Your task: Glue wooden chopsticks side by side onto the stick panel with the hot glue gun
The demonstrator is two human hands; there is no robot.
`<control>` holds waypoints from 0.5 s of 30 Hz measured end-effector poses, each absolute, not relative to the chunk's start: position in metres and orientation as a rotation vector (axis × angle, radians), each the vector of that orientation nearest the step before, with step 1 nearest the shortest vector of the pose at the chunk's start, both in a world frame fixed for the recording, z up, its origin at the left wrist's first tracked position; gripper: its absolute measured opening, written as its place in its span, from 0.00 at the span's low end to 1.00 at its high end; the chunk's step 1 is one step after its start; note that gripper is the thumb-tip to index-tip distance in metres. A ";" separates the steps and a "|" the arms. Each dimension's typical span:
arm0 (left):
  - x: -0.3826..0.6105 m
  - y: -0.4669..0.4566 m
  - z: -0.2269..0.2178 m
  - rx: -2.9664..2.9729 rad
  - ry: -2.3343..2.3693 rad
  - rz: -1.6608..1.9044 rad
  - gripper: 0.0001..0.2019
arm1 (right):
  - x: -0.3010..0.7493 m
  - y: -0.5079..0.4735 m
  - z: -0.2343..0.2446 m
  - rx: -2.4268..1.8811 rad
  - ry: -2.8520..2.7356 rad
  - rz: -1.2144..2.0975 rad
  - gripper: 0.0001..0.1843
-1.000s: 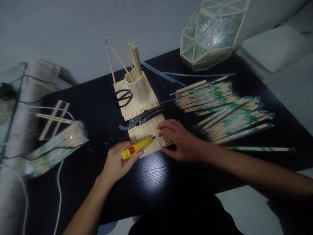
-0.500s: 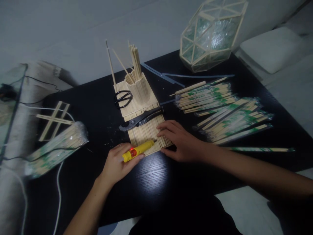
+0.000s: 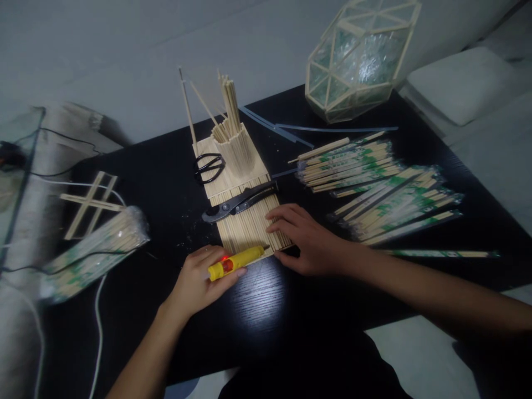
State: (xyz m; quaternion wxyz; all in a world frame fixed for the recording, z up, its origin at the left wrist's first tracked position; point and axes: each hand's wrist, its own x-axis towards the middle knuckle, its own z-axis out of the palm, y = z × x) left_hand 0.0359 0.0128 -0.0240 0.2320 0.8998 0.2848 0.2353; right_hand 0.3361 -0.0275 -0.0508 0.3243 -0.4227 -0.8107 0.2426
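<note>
My left hand [image 3: 198, 280] is closed round a yellow glue pen [image 3: 236, 261] with a red button, its tip lying at the near edge of a mat of wooden sticks [image 3: 245, 221]. My right hand [image 3: 310, 238] rests on the mat's right near corner, fingers stretched flat and the thumb at the mat's edge. Black pliers [image 3: 241, 201] lie across the mat just behind both hands.
Black scissors [image 3: 209, 166] and a stick-built cup [image 3: 233, 145] full of sticks stand on a wooden board behind. Wrapped chopstick packs [image 3: 382, 185] spread at the right, another bundle [image 3: 93, 252] at the left. A faceted stick-and-film lantern [image 3: 361, 55] sits far right on the black table [image 3: 257, 310].
The glue pen's tip has slid along the mat toward its near edge, my left hand dropping slightly with it. My right hand stays in place.
</note>
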 end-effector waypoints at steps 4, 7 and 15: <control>0.037 0.013 -0.023 2.483 0.730 0.662 0.15 | 0.337 -0.027 -0.051 -1.114 -2.134 0.641 0.21; 0.037 0.013 -0.022 2.479 0.716 0.659 0.14 | 0.337 -0.027 -0.050 -1.106 -2.139 0.641 0.22; 0.035 0.013 -0.022 2.477 0.707 0.639 0.14 | 0.336 -0.028 -0.049 -1.122 -2.138 0.651 0.22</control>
